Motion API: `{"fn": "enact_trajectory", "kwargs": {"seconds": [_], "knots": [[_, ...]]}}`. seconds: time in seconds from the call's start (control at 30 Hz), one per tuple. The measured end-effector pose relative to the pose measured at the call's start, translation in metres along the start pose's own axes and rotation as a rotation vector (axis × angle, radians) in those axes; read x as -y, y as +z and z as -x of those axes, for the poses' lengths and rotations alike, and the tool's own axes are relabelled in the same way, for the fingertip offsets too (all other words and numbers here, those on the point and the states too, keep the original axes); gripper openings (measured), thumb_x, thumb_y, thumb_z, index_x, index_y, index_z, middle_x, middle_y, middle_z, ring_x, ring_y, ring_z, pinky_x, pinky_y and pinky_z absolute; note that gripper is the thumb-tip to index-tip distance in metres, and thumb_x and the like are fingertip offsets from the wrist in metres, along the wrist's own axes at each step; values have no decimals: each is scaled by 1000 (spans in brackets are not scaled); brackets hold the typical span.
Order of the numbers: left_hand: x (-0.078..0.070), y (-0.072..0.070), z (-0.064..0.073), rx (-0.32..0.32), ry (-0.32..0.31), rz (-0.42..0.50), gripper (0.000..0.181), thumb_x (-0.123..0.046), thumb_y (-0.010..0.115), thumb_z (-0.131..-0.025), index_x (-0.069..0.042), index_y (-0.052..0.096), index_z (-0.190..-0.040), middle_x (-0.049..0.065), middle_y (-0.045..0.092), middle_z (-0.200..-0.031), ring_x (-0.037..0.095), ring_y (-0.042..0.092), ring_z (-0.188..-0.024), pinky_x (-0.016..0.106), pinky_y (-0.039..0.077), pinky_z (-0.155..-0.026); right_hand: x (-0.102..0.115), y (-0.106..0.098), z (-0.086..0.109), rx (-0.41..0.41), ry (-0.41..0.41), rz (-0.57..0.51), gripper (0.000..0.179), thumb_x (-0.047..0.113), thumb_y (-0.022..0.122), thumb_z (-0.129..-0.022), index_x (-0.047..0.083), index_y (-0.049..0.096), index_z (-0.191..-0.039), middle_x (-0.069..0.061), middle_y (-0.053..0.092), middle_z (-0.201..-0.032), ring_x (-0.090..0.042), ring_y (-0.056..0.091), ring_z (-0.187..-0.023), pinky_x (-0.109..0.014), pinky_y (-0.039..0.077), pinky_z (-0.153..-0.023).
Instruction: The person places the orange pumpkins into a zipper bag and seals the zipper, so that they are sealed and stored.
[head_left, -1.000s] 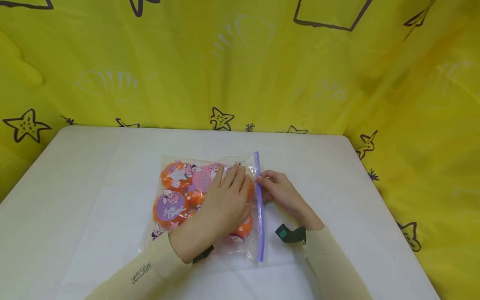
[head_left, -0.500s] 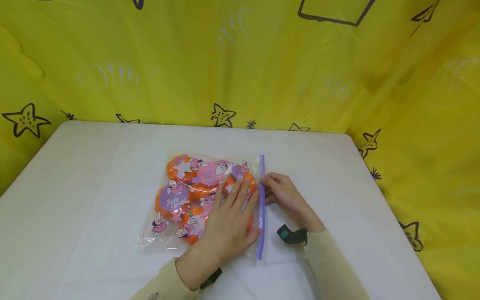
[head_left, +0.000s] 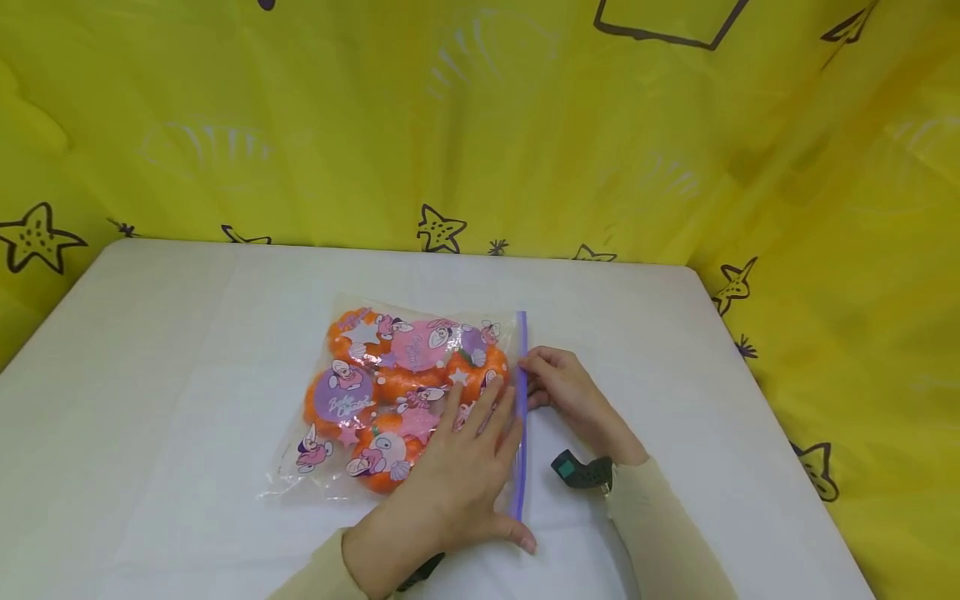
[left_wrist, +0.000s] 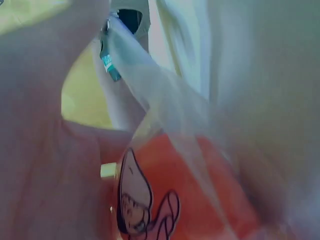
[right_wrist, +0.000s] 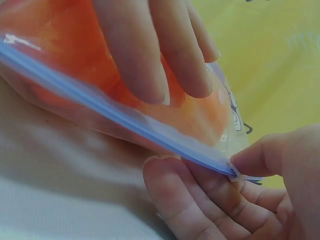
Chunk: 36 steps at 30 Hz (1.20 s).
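A clear zip bag (head_left: 416,348) printed with pink and purple cartoons lies flat on the white table, full of several round orange fruits (head_left: 405,386). Green bits show on some of them. My left hand (head_left: 457,475) rests flat over the bag's lower right part, fingers straight, thumb spread out past the purple zip strip (head_left: 522,450). At that strip's upper part, my right hand (head_left: 566,387) pinches the small clear slider (right_wrist: 236,174) between thumb and fingers. The left wrist view shows orange fruit (left_wrist: 190,185) close up through the film.
A white cloth (head_left: 187,333) covers the table. Yellow curtains (head_left: 337,150) with starfish and fish drawings hang behind it and along its right side. A dark wrist strap (head_left: 581,471) sits at my right wrist.
My left hand has slid down over the bag toward me, its thumb now spread wide, uncovering more fruit and print. My right hand stays at the strip's upper part.
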<state>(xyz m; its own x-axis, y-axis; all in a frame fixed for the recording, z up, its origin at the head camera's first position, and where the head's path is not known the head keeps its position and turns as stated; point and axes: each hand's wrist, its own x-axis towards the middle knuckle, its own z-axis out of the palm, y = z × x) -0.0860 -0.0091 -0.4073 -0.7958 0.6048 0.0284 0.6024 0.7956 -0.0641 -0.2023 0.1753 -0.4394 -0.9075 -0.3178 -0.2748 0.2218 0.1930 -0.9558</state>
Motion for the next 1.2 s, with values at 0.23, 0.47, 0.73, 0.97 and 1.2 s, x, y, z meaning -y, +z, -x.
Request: {"fn": "enact_trajectory", "kwargs": {"seconds": [0.23, 0.47, 0.73, 0.97, 1.2], "knots": [[2, 2, 3, 38, 32, -85, 110, -80, 65, -70, -13, 38, -153, 14, 20, -165, 36, 6, -155, 65, 12, -121, 2, 1, 0, 6, 13, 13, 26, 22, 47, -103, -1, 58, -102, -2, 60, -80, -12, 58, -69, -23, 58, -63], [-2, 11, 3, -40, 46, -135, 73, -59, 50, -89, -15, 47, -148, 16, 25, -163, 39, 10, -154, 65, 17, -120, 2, -2, -2, 6, 38, 6, 27, 22, 47, -103, -2, 59, -103, -2, 62, -82, -13, 59, -70, -23, 58, -64], [-6, 14, 2, 2, 52, -189, 66, -60, 38, -95, -21, 48, -148, 18, 22, -164, 42, 8, -153, 65, 16, -120, 9, -4, -5, 56, 24, 99, 32, 22, 48, -104, -7, 59, -110, -3, 68, -84, -12, 65, -68, -25, 60, -66], [-8, 14, 5, 6, 50, -194, 64, -58, 39, -94, -23, 50, -146, 16, 24, -164, 42, 5, -154, 66, 13, -120, 19, -4, -12, 21, 16, 191, 33, 21, 45, -106, -9, 59, -112, -6, 66, -87, -14, 65, -67, -28, 61, -69], [-10, 14, 6, -3, 47, -186, 63, -57, 39, -94, -23, 52, -145, 15, 28, -162, 42, 4, -154, 66, 13, -120, 30, -8, -24, -2, 21, 245, 35, 21, 42, -106, -9, 57, -117, -10, 62, -92, -18, 65, -73, -29, 61, -73]]}}
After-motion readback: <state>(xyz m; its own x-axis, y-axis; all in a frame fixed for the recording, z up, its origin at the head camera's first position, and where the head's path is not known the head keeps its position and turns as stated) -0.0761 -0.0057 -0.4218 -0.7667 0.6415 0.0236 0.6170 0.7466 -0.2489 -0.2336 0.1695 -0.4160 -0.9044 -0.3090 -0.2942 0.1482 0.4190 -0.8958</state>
